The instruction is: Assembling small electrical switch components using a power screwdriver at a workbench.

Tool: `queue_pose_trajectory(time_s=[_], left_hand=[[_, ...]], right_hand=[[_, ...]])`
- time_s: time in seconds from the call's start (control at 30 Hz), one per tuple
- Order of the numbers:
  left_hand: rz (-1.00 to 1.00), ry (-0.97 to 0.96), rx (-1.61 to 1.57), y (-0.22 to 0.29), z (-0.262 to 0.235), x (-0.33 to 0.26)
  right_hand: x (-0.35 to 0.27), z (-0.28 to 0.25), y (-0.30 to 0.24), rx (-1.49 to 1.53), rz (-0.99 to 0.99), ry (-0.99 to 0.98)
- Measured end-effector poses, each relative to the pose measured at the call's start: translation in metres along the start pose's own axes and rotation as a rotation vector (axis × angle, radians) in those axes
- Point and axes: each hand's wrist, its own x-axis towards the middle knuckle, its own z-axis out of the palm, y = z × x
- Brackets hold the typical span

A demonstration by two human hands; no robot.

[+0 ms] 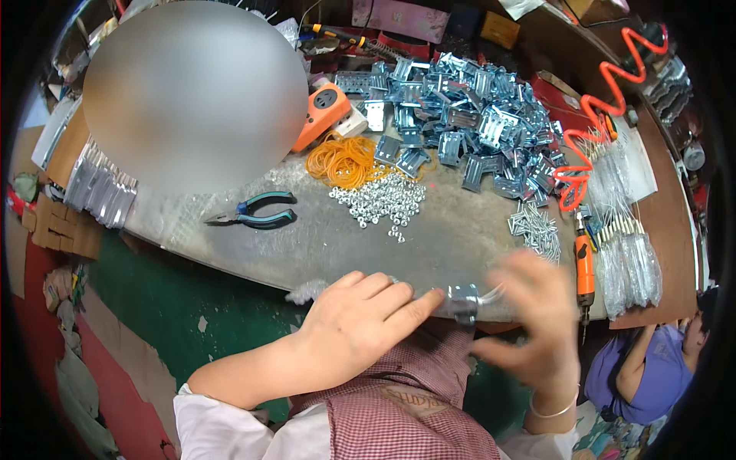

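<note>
My left hand lies over the table's front edge, fingers closed round something mostly hidden under them. At its fingertips a shiny metal bracket sticks out to the right, with a pale wire-like strand beside it. Clear plastic wrap shows on the left side of that hand. My right hand, blurred by motion, is just right of the bracket. Its thumb and fingers look spread apart, with no grip on anything visible.
On the table are pliers, nuts, rubber bands, screws and a bracket heap. An orange electric screwdriver, its coiled hose and bagged parts sit right. Another person is at lower right.
</note>
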Motion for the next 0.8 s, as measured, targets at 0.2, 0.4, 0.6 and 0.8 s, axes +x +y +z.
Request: queue_pose_trajectory(time_s=[0.2, 0.4, 0.6, 0.8], left_hand=[[0.15, 0.322, 0.441, -0.001, -0.037, 0.028], [0.08, 0.28, -0.279, -0.007, -0.006, -0.022], [-0.674, 0.927, -1.045, -0.042, 0.0, -0.05], [-0.669, 0.465, -1.697, -0.041, 0.02, -0.035]], right_hand=[[0.002, 0.086, -0.008, 1.004, 0.423, -0.293], [0.01, 0.128, -0.034, 1.832, 0.61, -0.189], [0.031, 0.126, -0.036, 1.896, 0.616, -0.335], [0.056, 0.133, -0.054, 1.682, 0.512, -0.443]])
